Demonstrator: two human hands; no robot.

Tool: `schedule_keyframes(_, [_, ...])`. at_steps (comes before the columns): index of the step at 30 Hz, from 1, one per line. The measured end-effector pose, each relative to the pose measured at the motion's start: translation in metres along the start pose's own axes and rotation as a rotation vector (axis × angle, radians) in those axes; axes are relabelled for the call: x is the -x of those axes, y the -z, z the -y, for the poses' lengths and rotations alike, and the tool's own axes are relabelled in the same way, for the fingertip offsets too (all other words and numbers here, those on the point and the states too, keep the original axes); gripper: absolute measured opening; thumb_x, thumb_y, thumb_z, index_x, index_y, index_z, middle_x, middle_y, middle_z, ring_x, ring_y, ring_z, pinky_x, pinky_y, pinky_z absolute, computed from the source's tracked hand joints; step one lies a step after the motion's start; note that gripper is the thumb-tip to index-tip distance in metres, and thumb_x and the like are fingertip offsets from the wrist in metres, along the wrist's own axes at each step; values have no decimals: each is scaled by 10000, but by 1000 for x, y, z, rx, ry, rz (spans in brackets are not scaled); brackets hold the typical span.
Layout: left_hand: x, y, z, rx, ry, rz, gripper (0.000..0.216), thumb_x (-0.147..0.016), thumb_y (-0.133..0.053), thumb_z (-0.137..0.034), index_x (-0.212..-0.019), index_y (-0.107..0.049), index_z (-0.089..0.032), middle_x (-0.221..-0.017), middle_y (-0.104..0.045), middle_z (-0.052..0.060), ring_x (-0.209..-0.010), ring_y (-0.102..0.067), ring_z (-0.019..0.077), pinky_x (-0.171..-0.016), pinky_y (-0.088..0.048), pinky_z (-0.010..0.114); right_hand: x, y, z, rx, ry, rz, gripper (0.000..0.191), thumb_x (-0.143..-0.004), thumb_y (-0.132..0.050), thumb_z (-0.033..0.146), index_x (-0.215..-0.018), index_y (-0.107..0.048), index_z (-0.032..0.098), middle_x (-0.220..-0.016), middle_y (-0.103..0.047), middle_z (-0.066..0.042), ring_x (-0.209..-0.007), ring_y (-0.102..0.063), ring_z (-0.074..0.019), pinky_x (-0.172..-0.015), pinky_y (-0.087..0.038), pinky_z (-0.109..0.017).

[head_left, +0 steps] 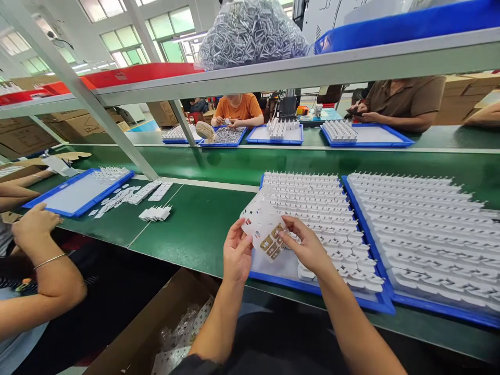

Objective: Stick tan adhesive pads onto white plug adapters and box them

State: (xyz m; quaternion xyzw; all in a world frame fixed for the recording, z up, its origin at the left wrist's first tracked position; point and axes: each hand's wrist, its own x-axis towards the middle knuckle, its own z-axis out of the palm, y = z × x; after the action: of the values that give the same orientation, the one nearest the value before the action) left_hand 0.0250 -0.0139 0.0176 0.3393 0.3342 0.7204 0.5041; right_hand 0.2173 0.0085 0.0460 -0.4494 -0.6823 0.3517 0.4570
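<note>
My left hand pinches the lower left edge of a clear sticker sheet with several tan labels on it. My right hand touches the sheet's right side, fingertips on one of the tan labels. The sheet is held over the near left corner of a blue tray filled with rows of white plastic parts. One loose white part lies in the tray just under my right wrist.
A second blue tray of white parts sits to the right. A cardboard box with bags stands below the green table edge. A co-worker's arms are at the left, near another blue tray and scattered white parts. People work across the green conveyor.
</note>
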Motion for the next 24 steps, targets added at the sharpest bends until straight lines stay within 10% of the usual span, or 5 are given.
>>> schedule_keyframes(7, [9, -4, -1, -220, 112, 158, 420, -771, -851, -421, -1117, -792, -189, -1094, -778, 91, -991, -717, 206, -910, -578, 287, 0, 6, 17, 175, 175, -101, 270, -949, -626, 279, -1208, -697, 251, -1070, -751, -69, -928, -704, -236, -864, -583, -399])
schedule_keyframes(14, [13, -25, 5, -296, 101, 52, 471, -798, -829, -423, -1213, -766, -210, -1183, -776, 88, -886, -743, 165, -832, -599, 245, 5, 3, 23, 568, 615, -324, 270, -923, -692, 150, -1158, -721, 280, -1136, -700, -98, -1044, -645, -275, -917, -552, -472])
schedule_keyframes(24, [18, -42, -4, -273, 142, 107, 509, -775, -845, -436, -1226, -767, -213, -1088, -806, 74, -736, -719, 144, -758, -630, 262, 9, 3, 14, 618, 675, -356, 278, -865, -766, 111, -1087, -707, 268, -1111, -737, -88, -1028, -642, -276, -957, -544, -501])
